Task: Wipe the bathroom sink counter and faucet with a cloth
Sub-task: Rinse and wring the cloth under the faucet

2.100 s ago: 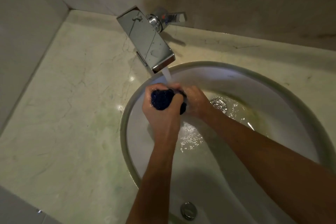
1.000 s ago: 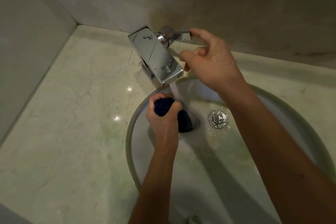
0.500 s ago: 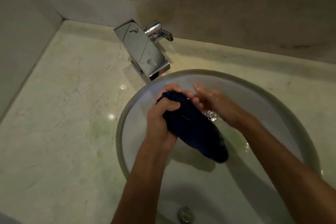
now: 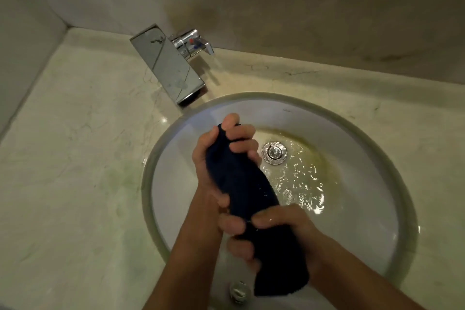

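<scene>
Over the sink basin point(image 4: 364, 234), dark blue cloth point(image 4: 241, 184) rolled long, far end gripped by left hand point(image 4: 216, 158), near end by right hand point(image 4: 271, 231), faucet point(image 4: 168, 65) at tabletop point(image 4: 75, 158) back edge, drain point(image 4: 274, 152) beside, water pooled.

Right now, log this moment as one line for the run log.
stage: wringing cloth over sink | left hand: grips top | right hand: grips lower part | faucet: off

single head cam, looks steeply down, close over sink basin point(image 4: 372, 241) and counter point(image 4: 75, 158), faucet point(image 4: 167, 65) at top.
</scene>
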Available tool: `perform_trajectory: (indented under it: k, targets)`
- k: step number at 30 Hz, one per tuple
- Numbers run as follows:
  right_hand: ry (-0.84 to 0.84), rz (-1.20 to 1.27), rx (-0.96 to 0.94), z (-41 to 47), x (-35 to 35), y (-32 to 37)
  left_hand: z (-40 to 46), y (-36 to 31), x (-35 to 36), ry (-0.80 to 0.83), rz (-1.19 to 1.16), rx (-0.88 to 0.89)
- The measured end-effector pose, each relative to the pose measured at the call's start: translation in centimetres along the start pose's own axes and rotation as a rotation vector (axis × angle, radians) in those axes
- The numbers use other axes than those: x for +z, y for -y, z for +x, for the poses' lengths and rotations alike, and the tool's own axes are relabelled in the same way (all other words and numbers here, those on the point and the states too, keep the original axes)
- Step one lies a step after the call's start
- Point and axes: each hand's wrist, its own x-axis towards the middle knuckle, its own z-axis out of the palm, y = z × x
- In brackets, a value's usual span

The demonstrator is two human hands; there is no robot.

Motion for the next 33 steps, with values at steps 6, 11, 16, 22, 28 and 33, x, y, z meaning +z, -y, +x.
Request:
perform_trajectory:
  k: [6, 11, 16, 22, 28, 33]
  targets:
    - [-0.686, -0.506, -0.086, -0.2, 1.6, 1.7, 3.0, 0.6, 0.9, -0.420, 0.363, -0.227]
    - [-1.170, -1.320, -0.198, 2.3, -3.1, 2.2, 5.7, 3.2, -1.5, -0.748, 1.032, -0.016]
    - [-1.147, -1.365, -0.166, 3.4, -5.3, 2.2, 6.3, 3.3, -3.0, -0.845, 1.224, -0.039]
    - [-0.585, -0.477, -0.012, -0.6, -3.5, 4.0, 1.9, -0.9, -0.8, -0.366, 0.439, -0.282]
    - [0.243, 0.004, -0.085, -2.8, -2.5, 2.2, -1.1, -0.4, -0.9, -0.123, 0.438, -0.084]
    - [0.355, -0.039, -0.232, -1.9, -1.8, -1.1, 0.2, 2.3, 1.4, 0.187, 0.156, 0.013]
